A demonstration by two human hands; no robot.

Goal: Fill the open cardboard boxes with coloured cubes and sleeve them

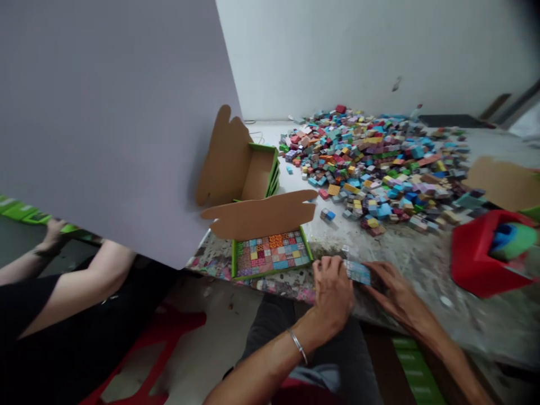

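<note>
My left hand (333, 284) is closed, its bent fingers against the left end of a short group of small patterned blocks (358, 272) in blue and pale tones. At the other end, the thumb and fingers of my right hand (390, 287) pinch the same blocks, low over the table's front edge. Left of my hands lies an open green-edged cardboard box (272, 274), filled with rows of colourful patterned blocks, its brown lid raised. A small pale block (345, 249) sits just behind my left fingers.
A large heap of loose coloured blocks (371, 163) covers the back of the stained table (422, 253). Another open box (259, 171) stands behind the filled one. A red container (472, 253) is at right. A grey panel (126, 124) separates me from a co-worker's arm (97, 275).
</note>
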